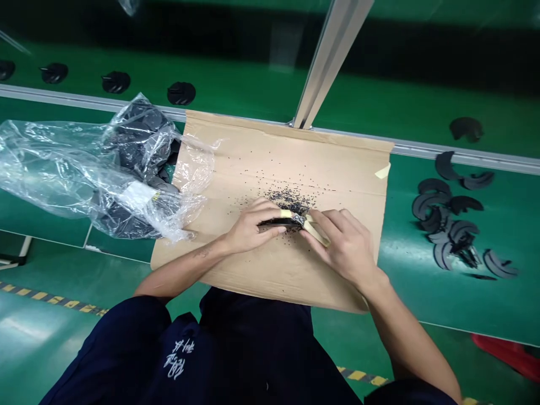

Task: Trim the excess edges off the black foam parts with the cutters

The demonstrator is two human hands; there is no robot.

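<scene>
My left hand (255, 225) is closed on a black plastic part (276, 223), thumb on the near side and fingers on the far side; one finger has yellow tape round it. In my right hand (343, 242) is a pair of cutting pliers (314, 230) with pale yellow handles. The jaws meet the right end of the black part. Under both hands lies a brown cardboard sheet (270, 270). Many tiny black scraps (291, 197) are strewn over it, thickest just beyond my fingers.
To the left, a clear plastic bag (84, 169) holds dark parts. Several curved black pieces (442, 216) are heaped on the green table (409, 292) at the right. Round black parts (181, 93) stand in a row beyond the metal rail. A metal post (329, 62) rises behind the cardboard.
</scene>
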